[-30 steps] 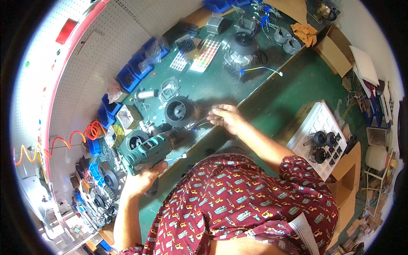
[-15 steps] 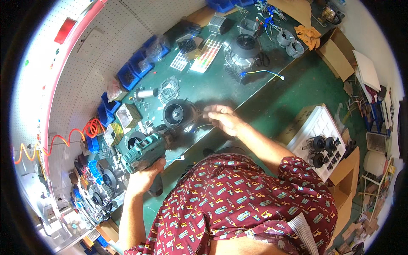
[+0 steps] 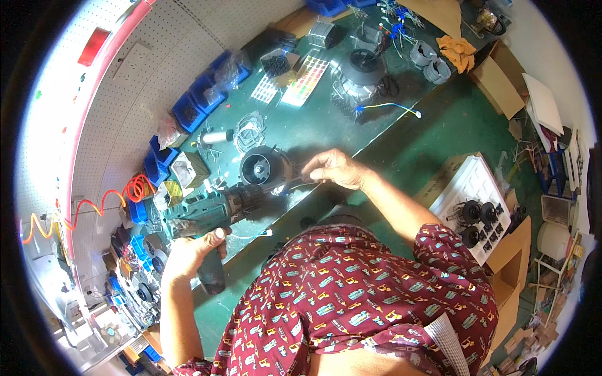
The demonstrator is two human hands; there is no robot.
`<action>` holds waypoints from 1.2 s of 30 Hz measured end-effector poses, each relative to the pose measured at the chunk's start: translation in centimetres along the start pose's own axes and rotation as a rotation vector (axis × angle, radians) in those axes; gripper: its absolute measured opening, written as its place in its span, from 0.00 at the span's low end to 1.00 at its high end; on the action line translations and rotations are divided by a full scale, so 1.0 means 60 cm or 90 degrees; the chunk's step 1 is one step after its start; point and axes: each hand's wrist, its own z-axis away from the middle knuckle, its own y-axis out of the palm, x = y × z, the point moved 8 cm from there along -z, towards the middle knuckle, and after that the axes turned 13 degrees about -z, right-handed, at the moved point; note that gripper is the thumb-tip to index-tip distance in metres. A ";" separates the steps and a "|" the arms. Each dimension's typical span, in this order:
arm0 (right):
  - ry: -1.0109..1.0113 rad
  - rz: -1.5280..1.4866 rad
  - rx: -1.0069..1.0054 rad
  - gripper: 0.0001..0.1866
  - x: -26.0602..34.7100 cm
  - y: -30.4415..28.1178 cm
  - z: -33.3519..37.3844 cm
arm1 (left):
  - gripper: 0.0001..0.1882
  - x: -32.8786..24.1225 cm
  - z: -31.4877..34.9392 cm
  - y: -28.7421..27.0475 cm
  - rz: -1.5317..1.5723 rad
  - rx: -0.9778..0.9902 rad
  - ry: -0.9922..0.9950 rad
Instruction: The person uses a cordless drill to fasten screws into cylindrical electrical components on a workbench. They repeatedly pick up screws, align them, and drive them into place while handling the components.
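Note:
My left hand (image 3: pixel 193 252) is wrapped round the grip of a green cordless drill (image 3: pixel 202 214), which lies level and points right. Its dark chuck (image 3: pixel 246 197) carries a thin bit toward my right hand (image 3: pixel 338 170). The fingers of that right hand are pinched together by the bit's far end; what they hold, if anything, is too small to make out. Just beyond the chuck stands a round black motor housing with a fan-like hub (image 3: pixel 256 169). A cable with a white connector (image 3: pixel 268 232) hangs at the bench edge below the drill.
Blue bins (image 3: pixel 191 108) line the back of the green bench (image 3: pixel 301 131). Sticker sheets (image 3: pixel 305 81), a coil of wire (image 3: pixel 249 133) and another motor assembly (image 3: pixel 362 70) lie on it. To the right, a white tray (image 3: pixel 461 188) of black parts rests on a box.
The drill has swung from a slant to nearly level, its body shifting left and its handle now showing below. My right hand has moved slightly right, its fingers more closed.

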 end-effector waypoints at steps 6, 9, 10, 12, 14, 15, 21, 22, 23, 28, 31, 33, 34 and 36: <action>0.003 0.152 0.010 0.10 0.029 0.029 -0.019 | 0.18 -0.115 0.005 -0.005 -0.284 0.022 0.225; -0.073 0.200 -0.018 0.12 0.034 0.020 -0.042 | 0.21 -0.173 -0.002 0.003 -0.278 0.002 0.282; -0.070 0.167 -0.019 0.12 0.032 0.016 -0.047 | 0.22 -0.186 -0.005 0.004 -0.271 0.006 0.261; -0.061 0.103 -0.030 0.12 0.023 0.002 -0.050 | 0.22 -0.234 -0.007 0.009 -0.346 -0.012 0.323; -0.080 0.079 -0.053 0.11 0.019 0.005 -0.052 | 0.23 -0.231 -0.018 0.009 -0.316 -0.005 0.316; -0.087 0.082 -0.065 0.11 0.018 0.008 -0.054 | 0.23 -0.239 -0.019 0.011 -0.325 0.019 0.296; -0.194 0.317 -0.105 0.11 0.012 -0.007 -0.065 | 0.22 -0.257 -0.025 0.018 -0.426 0.026 0.330; -0.260 0.380 -0.097 0.11 0.019 0.000 -0.064 | 0.22 -0.254 -0.029 0.020 -0.430 0.029 0.331; -0.264 0.402 -0.101 0.11 0.014 0.000 -0.065 | 0.22 -0.252 -0.032 0.023 -0.435 0.032 0.332; -0.240 0.443 -0.078 0.13 0.001 0.009 -0.067 | 0.19 -0.236 -0.045 0.024 -0.468 0.012 0.326; -0.226 0.422 -0.088 0.14 -0.004 0.007 -0.068 | 0.19 -0.238 -0.043 0.024 -0.460 0.007 0.342; -0.217 0.443 -0.081 0.14 -0.007 0.008 -0.071 | 0.18 -0.244 -0.040 0.027 -0.467 0.010 0.360; -0.213 0.455 -0.077 0.15 -0.009 0.008 -0.073 | 0.17 -0.247 -0.040 0.027 -0.511 0.004 0.353; -0.226 0.431 -0.091 0.15 -0.010 0.007 -0.074 | 0.17 -0.255 -0.039 0.027 -0.600 -0.009 0.337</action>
